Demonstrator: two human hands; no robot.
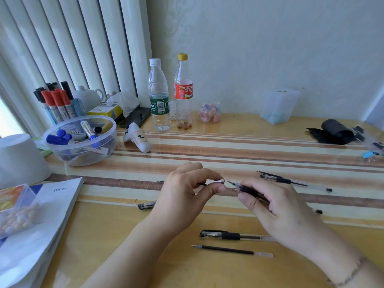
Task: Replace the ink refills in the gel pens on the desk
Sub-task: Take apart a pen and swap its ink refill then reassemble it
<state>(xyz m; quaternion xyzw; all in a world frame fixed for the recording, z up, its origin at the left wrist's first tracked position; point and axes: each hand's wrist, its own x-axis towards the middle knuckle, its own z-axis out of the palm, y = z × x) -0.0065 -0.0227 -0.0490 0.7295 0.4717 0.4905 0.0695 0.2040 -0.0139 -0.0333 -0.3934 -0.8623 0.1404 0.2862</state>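
Observation:
My left hand (187, 190) pinches a small silver pen tip cone (219, 181) between thumb and forefinger. My right hand (276, 210) grips a gel pen barrel (246, 189) with a black grip, its refill point aimed left at the cone, a small gap between them. A capped gel pen (230, 235) and a loose black refill (230, 250) lie on the desk in front of me. Another capped pen (291, 181) lies at the right. A pen cap (146, 205) pokes out from under my left hand.
A clear bowl of markers (81, 140) and a marker holder (55, 100) stand at the left. Two bottles (159, 94) stand at the back. A white cup (20, 159), papers (41, 225) and a small plastic box sit near left. A black roll (334, 132) lies far right.

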